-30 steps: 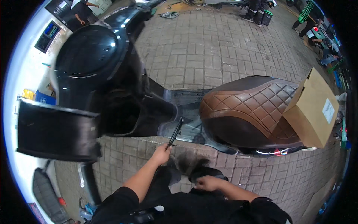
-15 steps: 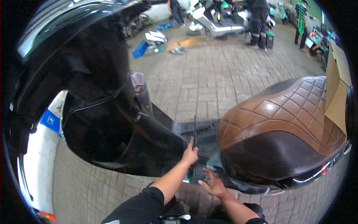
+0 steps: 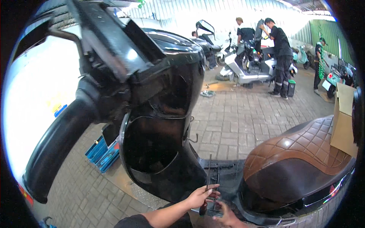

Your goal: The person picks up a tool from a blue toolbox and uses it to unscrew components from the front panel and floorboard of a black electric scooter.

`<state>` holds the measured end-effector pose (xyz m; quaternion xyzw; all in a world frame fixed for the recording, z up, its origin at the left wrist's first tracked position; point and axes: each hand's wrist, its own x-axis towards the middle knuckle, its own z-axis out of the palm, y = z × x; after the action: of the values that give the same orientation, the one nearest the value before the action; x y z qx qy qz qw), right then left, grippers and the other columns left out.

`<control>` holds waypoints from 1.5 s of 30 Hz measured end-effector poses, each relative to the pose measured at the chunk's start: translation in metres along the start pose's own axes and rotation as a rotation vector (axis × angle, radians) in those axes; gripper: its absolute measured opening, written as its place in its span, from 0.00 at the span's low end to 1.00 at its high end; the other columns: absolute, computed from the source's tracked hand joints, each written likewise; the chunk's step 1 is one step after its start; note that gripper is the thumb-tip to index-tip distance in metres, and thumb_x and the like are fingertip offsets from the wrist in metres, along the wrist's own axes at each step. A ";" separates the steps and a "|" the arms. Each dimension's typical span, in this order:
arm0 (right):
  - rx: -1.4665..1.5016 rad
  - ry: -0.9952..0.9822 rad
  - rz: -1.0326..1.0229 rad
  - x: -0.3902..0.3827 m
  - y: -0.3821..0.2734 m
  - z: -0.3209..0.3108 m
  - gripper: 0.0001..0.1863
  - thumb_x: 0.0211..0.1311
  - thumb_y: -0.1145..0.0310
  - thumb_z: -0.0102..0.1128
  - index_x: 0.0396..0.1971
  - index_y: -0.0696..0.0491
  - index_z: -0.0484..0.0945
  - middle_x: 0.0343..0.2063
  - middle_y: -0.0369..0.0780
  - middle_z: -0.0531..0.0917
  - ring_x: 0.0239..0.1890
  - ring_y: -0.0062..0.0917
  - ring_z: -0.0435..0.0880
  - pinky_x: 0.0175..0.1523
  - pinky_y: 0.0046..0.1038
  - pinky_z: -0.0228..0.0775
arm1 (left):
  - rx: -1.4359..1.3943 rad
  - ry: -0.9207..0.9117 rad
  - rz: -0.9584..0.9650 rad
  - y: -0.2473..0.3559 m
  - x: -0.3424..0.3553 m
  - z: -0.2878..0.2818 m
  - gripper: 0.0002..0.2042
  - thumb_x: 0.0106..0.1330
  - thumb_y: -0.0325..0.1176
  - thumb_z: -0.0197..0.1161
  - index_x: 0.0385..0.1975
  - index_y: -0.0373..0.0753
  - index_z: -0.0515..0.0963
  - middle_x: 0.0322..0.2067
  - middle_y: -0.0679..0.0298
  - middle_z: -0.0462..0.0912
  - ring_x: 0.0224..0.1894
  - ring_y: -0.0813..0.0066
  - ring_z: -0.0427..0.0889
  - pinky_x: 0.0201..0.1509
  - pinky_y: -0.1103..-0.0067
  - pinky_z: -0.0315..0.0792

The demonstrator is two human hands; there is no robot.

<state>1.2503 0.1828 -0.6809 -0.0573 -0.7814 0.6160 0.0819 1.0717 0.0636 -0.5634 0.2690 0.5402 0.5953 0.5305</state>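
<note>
My left hand (image 3: 200,197) is over the scooter's black footboard (image 3: 224,171). It grips a long screwdriver (image 3: 208,171) between thumb and fingers. The thin shaft points up and away, and the dark handle (image 3: 203,208) shows below the hand. Some of its fingers reach out to the right. Close by on the right is my right hand (image 3: 227,216), slightly blurred, fingers apart, with nothing seen in it. Left of the hands rises the scooter's black leg shield (image 3: 156,152), with an open hollow. On the right is the brown quilted seat (image 3: 289,152).
A black handlebar grip (image 3: 57,152) juts out at the near left. Beyond the scooter, a blue toolbox (image 3: 102,152) lies open on the paving. A cardboard box (image 3: 342,117) stands at the seat's rear. Farther back, people work around a white scooter (image 3: 249,70).
The view has tilted up and shifted left, bringing the handlebar and toolbox into sight. My left hand's pointing finger has changed position; the screwdriver handle now shows. My right hand stays beside it.
</note>
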 end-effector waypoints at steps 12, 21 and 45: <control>-0.003 0.127 -0.302 0.098 -0.172 0.020 0.27 0.60 0.67 0.58 0.59 0.54 0.63 0.40 0.46 0.79 0.45 0.36 0.80 0.54 0.33 0.68 | 0.627 0.326 0.724 0.194 -0.081 0.019 0.24 0.71 0.24 0.45 0.67 0.35 0.55 0.43 0.57 0.78 0.45 0.72 0.79 0.51 0.75 0.72; -0.024 0.202 -0.349 0.121 -0.185 0.012 0.24 0.64 0.61 0.56 0.55 0.56 0.67 0.43 0.46 0.80 0.48 0.38 0.80 0.55 0.33 0.67 | 1.144 0.187 0.945 0.273 -0.094 0.003 0.23 0.66 0.22 0.53 0.62 0.29 0.61 0.30 0.60 0.81 0.34 0.74 0.82 0.43 0.79 0.74; 0.534 -0.013 -0.478 0.144 -0.197 0.019 0.22 0.71 0.51 0.48 0.49 0.55 0.69 0.26 0.33 0.71 0.24 0.16 0.68 0.31 0.20 0.61 | 0.534 0.033 0.987 0.274 -0.061 -0.010 0.16 0.69 0.26 0.53 0.55 0.30 0.66 0.30 0.58 0.81 0.33 0.70 0.82 0.42 0.73 0.76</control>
<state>1.1077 0.1455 -0.4857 0.1544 -0.5845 0.7624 0.2308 0.9874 0.0442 -0.2960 0.6053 0.4906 0.6197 0.0940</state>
